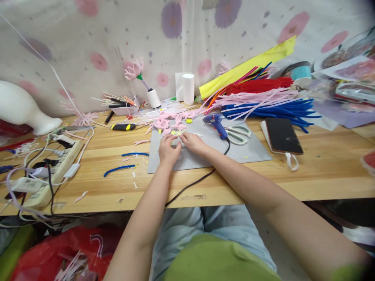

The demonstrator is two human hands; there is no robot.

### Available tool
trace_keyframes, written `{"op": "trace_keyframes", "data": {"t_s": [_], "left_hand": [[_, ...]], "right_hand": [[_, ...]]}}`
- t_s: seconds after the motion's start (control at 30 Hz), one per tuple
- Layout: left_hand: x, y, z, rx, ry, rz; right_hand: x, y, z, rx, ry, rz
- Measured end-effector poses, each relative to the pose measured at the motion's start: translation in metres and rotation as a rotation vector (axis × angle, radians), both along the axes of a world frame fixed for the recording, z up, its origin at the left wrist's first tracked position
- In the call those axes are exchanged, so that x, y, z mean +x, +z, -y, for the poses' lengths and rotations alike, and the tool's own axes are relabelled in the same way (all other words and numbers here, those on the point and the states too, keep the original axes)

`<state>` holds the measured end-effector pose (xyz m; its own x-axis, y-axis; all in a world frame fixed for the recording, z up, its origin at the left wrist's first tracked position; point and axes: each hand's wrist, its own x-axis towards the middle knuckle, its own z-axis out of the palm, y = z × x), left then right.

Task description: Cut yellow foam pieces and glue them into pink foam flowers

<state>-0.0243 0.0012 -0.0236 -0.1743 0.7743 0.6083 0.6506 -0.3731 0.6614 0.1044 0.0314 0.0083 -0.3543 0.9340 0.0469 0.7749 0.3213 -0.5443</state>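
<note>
My left hand (170, 150) is over the grey mat (187, 162), its fingers curled, with a tiny yellow spot showing among them. My right hand (193, 142) is close beside it, its fingertips pressed together. What either hand holds is too small to make out. Small yellow and white pieces (177, 132) lie just past the fingertips. Beyond them is a pile of pink looped pipe-cleaner petals (164, 124), with a round yellow piece (189, 121) at its right. A blue glue gun (216, 125) and white-handled scissors (238, 134) rest on the mat to the right.
Bundles of blue (272, 111), pink and red pipe cleaners lie at the back right. A phone (283, 136) is right of the mat. Left are a utility knife (123, 127) and a cabled power strip (55, 171). A pink flower (134, 71) stands in a thread spool (153, 97).
</note>
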Motion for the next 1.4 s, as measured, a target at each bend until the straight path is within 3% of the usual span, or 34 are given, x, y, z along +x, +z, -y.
{"op": "trace_keyframes", "data": {"t_s": [0.13, 0.27, 0.47, 0.6, 0.77, 1.0, 1.17, 1.4], "left_hand": [[-0.014, 0.002, -0.003, 0.064, 0.126, 0.160], [-0.030, -0.001, -0.011, -0.008, 0.287, 0.421], [-0.045, -0.001, -0.021, -0.062, 0.242, 0.681], [-0.056, 0.001, -0.024, -0.048, 0.272, 0.719], [-0.069, 0.002, -0.027, -0.052, 0.293, 0.785], [-0.083, -0.001, -0.025, -0.036, 0.482, 0.647], [-0.085, -0.006, -0.025, -0.055, 0.501, 0.568], [-0.077, -0.007, -0.021, -0.016, 0.548, 0.406]], "right_hand": [[0.010, -0.003, -0.007, -0.005, 0.010, -0.021], [0.018, -0.004, -0.014, 0.017, 0.024, 0.014], [0.021, -0.005, -0.022, -0.040, 0.044, 0.030], [0.023, -0.006, -0.029, -0.077, 0.087, -0.022], [0.020, -0.001, -0.037, -0.071, 0.062, 0.059], [0.007, 0.009, -0.046, -0.056, 0.109, 0.210], [-0.002, 0.006, -0.052, -0.062, 0.135, 0.220], [-0.004, 0.004, -0.062, -0.059, 0.021, 0.177]]}}
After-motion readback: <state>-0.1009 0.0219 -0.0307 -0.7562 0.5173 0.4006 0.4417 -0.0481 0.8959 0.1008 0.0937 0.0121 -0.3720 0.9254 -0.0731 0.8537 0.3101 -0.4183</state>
